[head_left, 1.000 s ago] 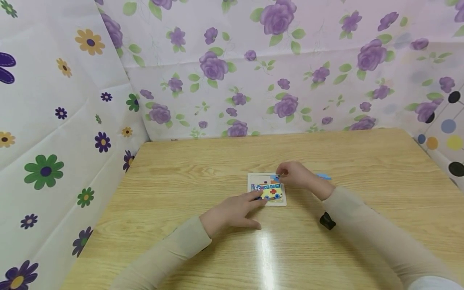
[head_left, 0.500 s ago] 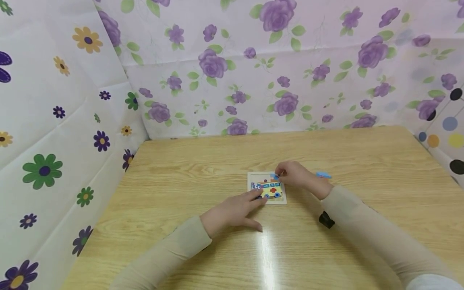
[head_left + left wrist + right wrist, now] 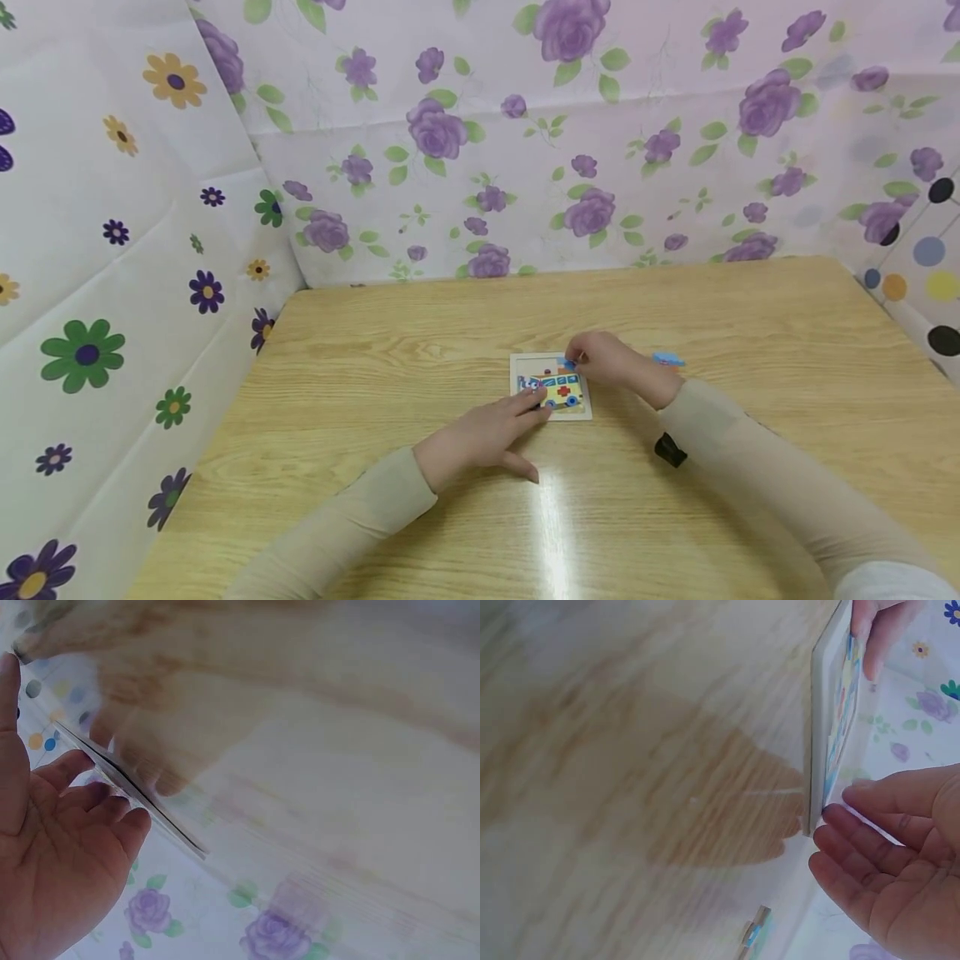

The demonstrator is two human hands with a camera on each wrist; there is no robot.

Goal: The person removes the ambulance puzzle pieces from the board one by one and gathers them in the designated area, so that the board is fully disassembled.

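Floral cloth (image 3: 525, 150) printed with purple roses fills the top of the frame, with daisy-patterned cloth (image 3: 135, 258) down the left side and dotted cloth (image 3: 926, 275) at the right edge. Below them spreads a wood-grain counter (image 3: 375, 358), a streak of light at its bottom center. A person's two arms, in beige sleeves, reach in from the lower left and lower right toward a small framed puzzle (image 3: 561, 391), which lies flat just right of center and shows a yellow ambulance. The left hand (image 3: 487, 433) keeps a wide grip, fingertips on the puzzle's lower left, thumb apart over the counter. The right hand (image 3: 611, 362) bends its fingers at the puzzle's upper right corner, thumb and forefinger tips near each other in a narrow grip by a patch of blue; whether they pinch a piece cannot be told. A black object (image 3: 670, 451) sits beside the right sleeve (image 3: 772, 475), right of center. Near the right wrist, a blue piece (image 3: 667, 359) lies apart from the puzzle.
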